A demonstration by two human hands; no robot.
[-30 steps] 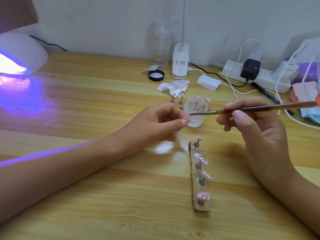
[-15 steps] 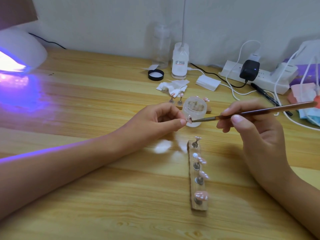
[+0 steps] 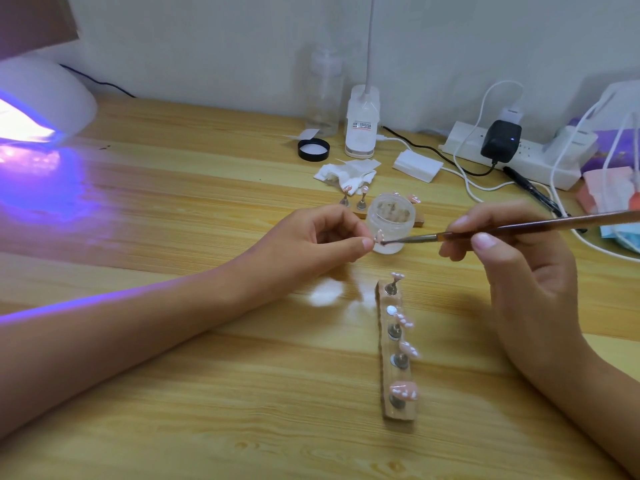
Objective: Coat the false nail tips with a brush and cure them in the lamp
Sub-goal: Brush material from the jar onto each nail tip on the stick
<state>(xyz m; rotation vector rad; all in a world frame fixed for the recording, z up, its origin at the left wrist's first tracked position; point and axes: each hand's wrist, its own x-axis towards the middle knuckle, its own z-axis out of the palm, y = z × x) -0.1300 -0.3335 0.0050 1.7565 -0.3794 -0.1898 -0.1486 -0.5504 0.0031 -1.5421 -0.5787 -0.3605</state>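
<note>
Inspector: The left hand (image 3: 311,244) pinches one pink false nail tip (image 3: 379,235) between thumb and forefinger, above the wooden table (image 3: 173,375) and in front of the clear jar (image 3: 391,216).

Clerk: And the right hand (image 3: 516,265)?

Inspector: Its fingers are curled round the brush (image 3: 519,227), whose bristles touch the held tip. Four more tips stand on the wooden holder strip (image 3: 398,415), near the right hand. The curing lamp (image 3: 45,95) glows violet at far left.
</note>
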